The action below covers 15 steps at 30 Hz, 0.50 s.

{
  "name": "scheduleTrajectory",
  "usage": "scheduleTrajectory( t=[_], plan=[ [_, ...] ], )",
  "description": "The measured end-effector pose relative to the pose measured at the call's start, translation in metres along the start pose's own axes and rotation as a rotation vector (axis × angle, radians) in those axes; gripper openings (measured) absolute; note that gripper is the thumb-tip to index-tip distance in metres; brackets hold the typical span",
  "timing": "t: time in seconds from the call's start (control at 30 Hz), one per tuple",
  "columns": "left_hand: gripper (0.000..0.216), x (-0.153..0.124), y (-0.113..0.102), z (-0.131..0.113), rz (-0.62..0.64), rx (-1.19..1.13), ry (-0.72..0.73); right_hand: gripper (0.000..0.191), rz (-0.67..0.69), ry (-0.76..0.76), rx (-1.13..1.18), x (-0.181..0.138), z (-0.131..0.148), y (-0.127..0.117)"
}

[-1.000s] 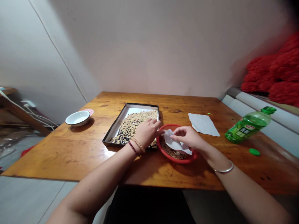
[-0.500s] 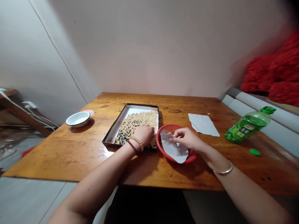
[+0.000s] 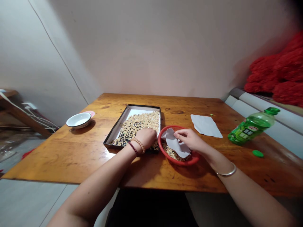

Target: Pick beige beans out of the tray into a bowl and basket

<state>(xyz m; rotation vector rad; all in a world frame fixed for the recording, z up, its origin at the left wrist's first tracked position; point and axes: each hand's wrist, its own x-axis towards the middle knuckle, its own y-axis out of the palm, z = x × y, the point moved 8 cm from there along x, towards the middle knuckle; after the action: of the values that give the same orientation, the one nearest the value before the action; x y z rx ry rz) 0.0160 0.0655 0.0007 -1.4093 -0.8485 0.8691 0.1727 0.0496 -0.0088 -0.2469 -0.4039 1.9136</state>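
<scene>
My right hand (image 3: 187, 138) pinches a piece of white paper (image 3: 175, 145) that is bent over inside a red plastic basket (image 3: 163, 151). Beneath the paper, pale and dark beans (image 3: 171, 153) show in the basket. My left hand (image 3: 148, 137) is closed at the near right corner of a shallow black-edged box (image 3: 121, 118), next to the basket rim. Its fingertips face away, so whatever they grip is hidden. Yellowish and black beans (image 3: 139, 123) lie spread across the box, the dark ones mostly toward the near left.
A white enamel bowl (image 3: 79, 120) stands at the table's left. To the right are another white paper sheet (image 3: 206, 126), a green bottle (image 3: 253, 127) tilted in view and a green cap (image 3: 258, 154). Red fluffy material (image 3: 279, 71) is piled beyond the right edge.
The paper in my right hand has been lifted and folded back from the basket's near side, uncovering beans underneath. My left hand has barely moved.
</scene>
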Motion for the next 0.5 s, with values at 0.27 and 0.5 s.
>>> scheduleTrajectory(
  t=[0.27, 0.5],
  plan=[
    [0.032, -0.002, -0.002, -0.003, -0.037, 0.024, 0.039, 0.039, -0.1, 0.044, 0.032, -0.001, 0.003, -0.007],
    [0.02, -0.013, -0.051, 0.0, -0.471, -0.124, -0.015, 0.039, -0.223, 0.081, 0.129, 0.0, -0.006, -0.017]
  ],
)
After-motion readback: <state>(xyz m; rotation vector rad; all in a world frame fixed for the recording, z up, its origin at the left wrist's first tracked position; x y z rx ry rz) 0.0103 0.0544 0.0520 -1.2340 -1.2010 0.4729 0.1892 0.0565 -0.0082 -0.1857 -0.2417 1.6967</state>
